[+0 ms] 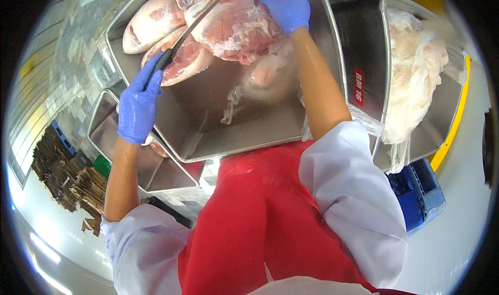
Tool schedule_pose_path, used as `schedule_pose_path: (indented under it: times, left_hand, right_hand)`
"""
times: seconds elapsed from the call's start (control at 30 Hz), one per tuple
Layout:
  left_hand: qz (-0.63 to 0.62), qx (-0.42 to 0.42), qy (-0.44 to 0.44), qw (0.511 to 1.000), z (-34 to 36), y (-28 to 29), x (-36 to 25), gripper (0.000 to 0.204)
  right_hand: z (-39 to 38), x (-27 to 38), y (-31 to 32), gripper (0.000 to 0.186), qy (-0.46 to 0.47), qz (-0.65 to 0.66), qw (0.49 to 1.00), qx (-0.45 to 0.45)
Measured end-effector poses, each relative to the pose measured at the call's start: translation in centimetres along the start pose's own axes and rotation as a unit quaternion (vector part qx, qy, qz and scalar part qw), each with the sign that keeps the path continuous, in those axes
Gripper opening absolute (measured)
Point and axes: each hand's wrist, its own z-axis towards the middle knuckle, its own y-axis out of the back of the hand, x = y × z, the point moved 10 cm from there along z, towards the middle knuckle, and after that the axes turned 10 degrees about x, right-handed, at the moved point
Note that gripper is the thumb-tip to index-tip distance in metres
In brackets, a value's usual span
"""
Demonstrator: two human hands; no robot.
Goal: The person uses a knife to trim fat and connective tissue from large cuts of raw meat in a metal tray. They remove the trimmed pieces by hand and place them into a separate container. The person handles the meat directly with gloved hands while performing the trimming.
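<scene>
My left hand [138, 106], in a blue glove, is closed round the black handle of a long knife [193, 27]. The blade slants up and to the right over the raw meat. My right hand [289, 9], also gloved in blue, rests at the right edge of a big pink cut of meat [236, 27], thumb apart from the fingers; its fingertips are partly hidden. More pieces, including a pale skin-covered cut [153, 24], lie to the left in the deep metal tub [218, 148]. Clear plastic [234, 104] and a whitish blurred lump sit lower in this tub.
At the right stands another metal tub [383, 45] with pale fat and plastic film [413, 82] heaped in it. A smaller metal bin [169, 176] is at the left, below my left hand. Blue crates [416, 196] stand at lower right, and flattened cardboard [67, 175] is stacked far left.
</scene>
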Motion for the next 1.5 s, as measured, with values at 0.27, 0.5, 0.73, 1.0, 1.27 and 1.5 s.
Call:
schedule_pose_path:
  times: [0.27, 0.5, 0.73, 1.0, 1.27, 1.5]
  left_hand:
    - [-0.020, -0.004, 0.000, 1.000, -1.8, -0.7, 1.5, 0.040]
    - [-0.012, 0.006, 0.020, 1.000, -1.5, -0.7, -0.1, 0.039]
    - [0.249, -0.077, -0.077, 0.962, 0.1, 0.1, -4.5, 0.040]
    - [0.381, -0.077, -0.090, 0.917, 2.0, 0.4, -8.2, 0.043]
    - [0.425, -0.021, -0.023, 0.905, 3.6, -2.2, -9.4, 0.051]
    - [0.313, -0.028, 0.052, 0.948, 3.6, -6.4, -5.4, 0.054]
  right_hand:
    - [4.1, 0.2, -1.2, 0.042, 0.046, -0.060, 0.993, 0.094]
    - [5.9, -1.3, -2.9, 0.039, 0.069, -0.128, 0.976, 0.161]
    - [4.6, 0.3, -1.3, 0.026, 0.045, -0.239, 0.967, 0.077]
    - [2.0, 1.9, 0.3, 0.024, 0.072, -0.193, 0.976, -0.072]
    - [0.5, 1.2, 1.1, 0.016, 0.126, -0.029, 0.980, -0.153]
    - [0.2, 0.5, 0.5, 0.013, 0.134, 0.014, 0.975, -0.174]
